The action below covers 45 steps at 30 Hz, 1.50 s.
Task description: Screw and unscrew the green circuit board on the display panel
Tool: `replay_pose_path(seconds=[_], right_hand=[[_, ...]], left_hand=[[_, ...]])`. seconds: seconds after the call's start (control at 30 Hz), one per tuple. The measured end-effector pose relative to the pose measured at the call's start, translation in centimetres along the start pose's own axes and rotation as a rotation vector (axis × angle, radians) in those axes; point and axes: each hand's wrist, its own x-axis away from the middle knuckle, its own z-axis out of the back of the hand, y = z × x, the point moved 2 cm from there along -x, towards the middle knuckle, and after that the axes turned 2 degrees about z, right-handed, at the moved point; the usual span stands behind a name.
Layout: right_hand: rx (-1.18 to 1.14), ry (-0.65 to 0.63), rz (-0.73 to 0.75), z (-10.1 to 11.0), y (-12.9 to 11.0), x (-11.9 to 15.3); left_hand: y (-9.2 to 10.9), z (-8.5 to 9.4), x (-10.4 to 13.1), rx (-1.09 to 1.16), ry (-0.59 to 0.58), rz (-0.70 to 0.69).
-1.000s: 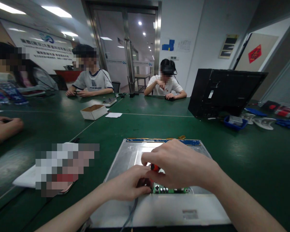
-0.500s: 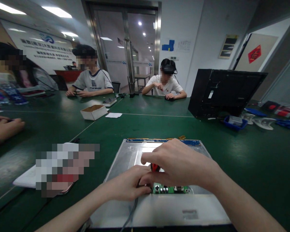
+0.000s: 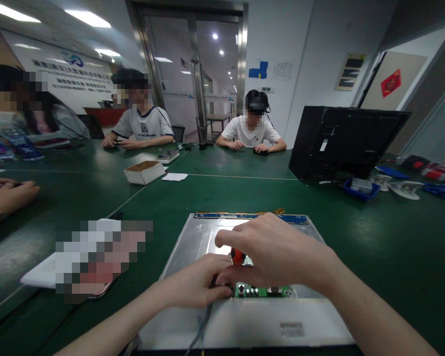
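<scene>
A silvery metal panel [image 3: 252, 324] lies on the green table before me, with a blue strip [image 3: 296, 219] along its far edge. On it sits a green circuit board [image 3: 259, 290], partly covered by my hands. My right hand [image 3: 267, 252] is closed around a red and black screwdriver handle [image 3: 238, 256], above the board's left end; the tool's tip is hidden. My left hand [image 3: 198, 282] rests at that same end, thumb and fingers pinched by a dark cable [image 3: 203, 324]; what lies between them is hidden.
A black monitor [image 3: 348, 141] stands at the right, near a blue tray [image 3: 361, 188]. A small open box [image 3: 144, 172] and a white card [image 3: 174, 176] lie farther off. Several people sit around the table [image 3: 222, 190]; one person's hand [image 3: 18, 195] is at left.
My right index finger has shifted slightly, and a little more of the red handle shows. Across the table, a person's raised hand has come down. My left hand has hardly moved.
</scene>
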Motion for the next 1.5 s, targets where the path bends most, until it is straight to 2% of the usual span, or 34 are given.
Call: replay_pose_path(seconds=[0.17, 0.43, 0.7, 1.03, 1.5], right_hand=[[0.041, 0.016, -0.019, -0.2, 0.0, 0.0], [-0.035, -0.007, 0.032, 0.1, -0.3, 0.1], [0.048, 0.02, 0.007, -0.1, 0.3, 0.0], [0.012, 0.033, 0.016, -0.2, 0.0, 0.1], [0.086, 0.056, -0.002, -0.5, 0.3, 0.1]], left_hand=[[0.0, 0.0, 0.0, 0.055, -0.016, 0.03], [-0.8, -0.6, 0.0, 0.036, -0.015, 0.009], [0.1, 0.1, -0.1, 0.036, -0.012, 0.019], [-1.0, -0.6, -0.2, 0.009, -0.001, -0.053], [-0.9, -0.6, -0.3, 0.006, 0.023, -0.05]])
